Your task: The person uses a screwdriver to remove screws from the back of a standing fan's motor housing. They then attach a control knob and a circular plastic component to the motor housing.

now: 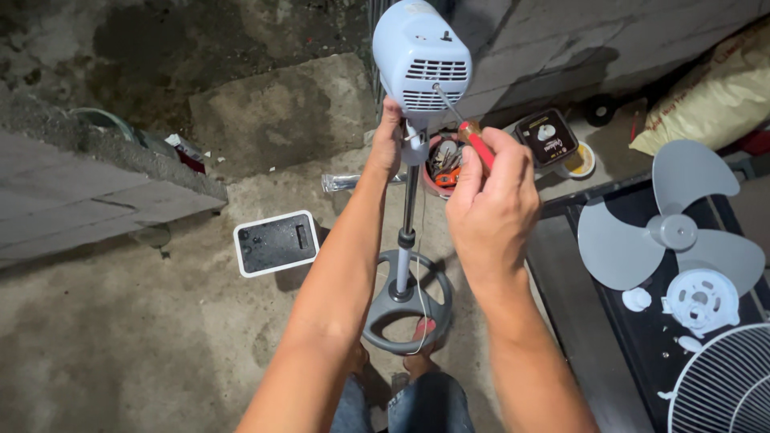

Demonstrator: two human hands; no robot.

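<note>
Concrete floor (pixel 120 345); screwdriver (pixel 469 136) between fingers (pixel 481 172).

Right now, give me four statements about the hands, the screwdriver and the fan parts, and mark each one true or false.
1. The right hand holds a screwdriver with its tip at the motor housing. True.
2. The left hand rests flat on the floor. False: it grips the fan just under the housing.
3. The fan blade is mounted on the motor. False: it lies off to the right, near a wire grille.
4. The round base stands on the concrete floor. True.
</note>
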